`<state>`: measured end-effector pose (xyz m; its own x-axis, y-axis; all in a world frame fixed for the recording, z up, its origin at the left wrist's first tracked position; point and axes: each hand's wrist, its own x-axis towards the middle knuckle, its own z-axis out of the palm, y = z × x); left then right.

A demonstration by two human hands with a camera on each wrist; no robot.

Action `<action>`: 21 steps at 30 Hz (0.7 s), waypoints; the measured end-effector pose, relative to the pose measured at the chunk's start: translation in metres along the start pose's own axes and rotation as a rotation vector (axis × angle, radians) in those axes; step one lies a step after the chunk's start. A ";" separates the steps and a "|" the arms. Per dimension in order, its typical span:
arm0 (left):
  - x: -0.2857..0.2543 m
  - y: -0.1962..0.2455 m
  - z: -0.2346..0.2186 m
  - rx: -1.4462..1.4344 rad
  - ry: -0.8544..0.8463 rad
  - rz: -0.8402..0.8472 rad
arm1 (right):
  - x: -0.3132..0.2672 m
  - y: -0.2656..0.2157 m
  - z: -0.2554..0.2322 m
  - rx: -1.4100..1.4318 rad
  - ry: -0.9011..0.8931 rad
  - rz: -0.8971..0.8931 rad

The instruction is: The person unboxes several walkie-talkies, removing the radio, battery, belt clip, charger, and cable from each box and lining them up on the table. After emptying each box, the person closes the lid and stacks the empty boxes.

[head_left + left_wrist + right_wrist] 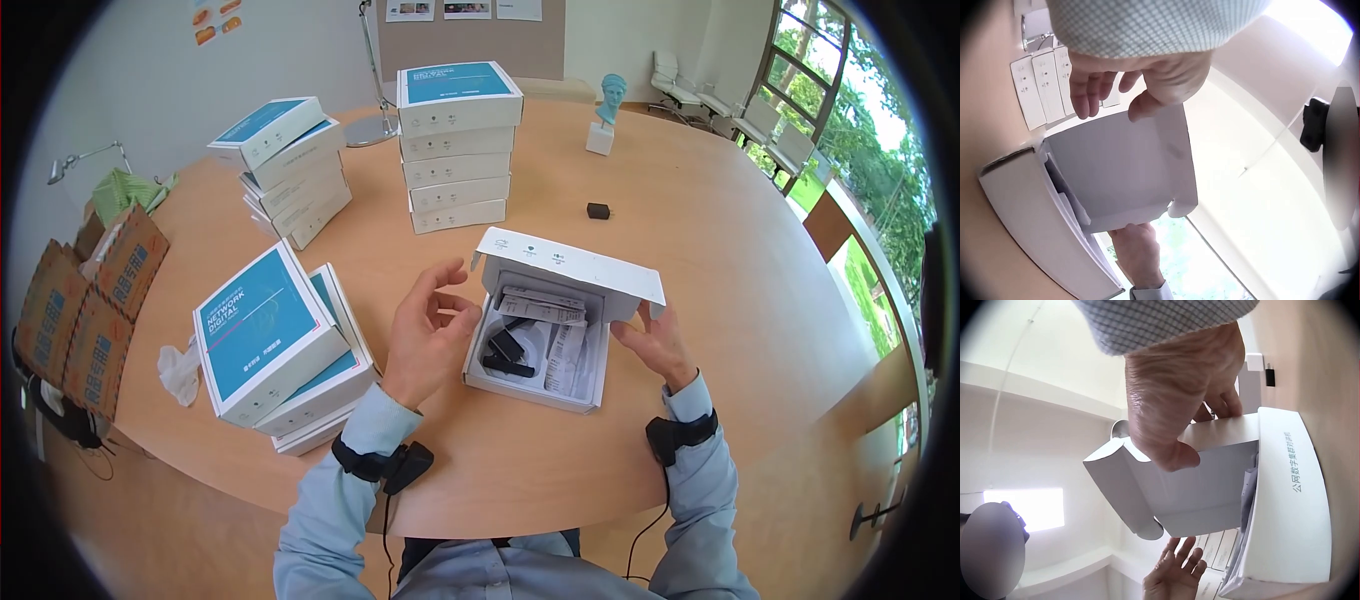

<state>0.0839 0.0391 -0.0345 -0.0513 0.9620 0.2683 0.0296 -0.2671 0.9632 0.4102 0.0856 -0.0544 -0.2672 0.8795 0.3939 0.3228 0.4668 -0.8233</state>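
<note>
A white box (pixel 535 393) stands with its lid (pixel 570 268) raised; inside lie black items (pixel 506 345) and folded printed papers (pixel 565 355). Beside its left edge is my left hand (pixel 425 335), fingers loosely bent and holding nothing; the left wrist view has this hand (pixel 1147 78) near the lid (pixel 1116 169). At the lid's right side, my right hand (pixel 662 345) grips the edge. In the right wrist view that hand (pixel 1179 394) has its thumb over the side flap, with the other fingers partly hidden behind it.
Blue-topped white boxes are stacked at left (pixel 268 335), back left (pixel 300 180) and back centre (pixel 458 170). A black plug (pixel 598 211), a teal bust (pixel 612 100) and a lamp base (pixel 370 131) stand further back. Crumpled plastic (pixel 180 375) lies at the left edge.
</note>
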 end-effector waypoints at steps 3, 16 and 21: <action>0.010 0.013 0.001 0.006 -0.059 0.121 | 0.000 0.000 0.001 -0.036 0.001 -0.021; 0.002 0.025 -0.010 0.244 -0.199 0.228 | -0.005 -0.022 -0.002 -0.258 -0.138 -0.179; -0.026 0.028 -0.013 0.282 -0.266 0.061 | -0.015 -0.008 -0.005 -0.286 -0.166 -0.230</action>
<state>0.0732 0.0060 -0.0141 0.2185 0.9359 0.2764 0.2992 -0.3339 0.8939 0.4155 0.0691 -0.0513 -0.4977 0.7329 0.4639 0.4707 0.6774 -0.5653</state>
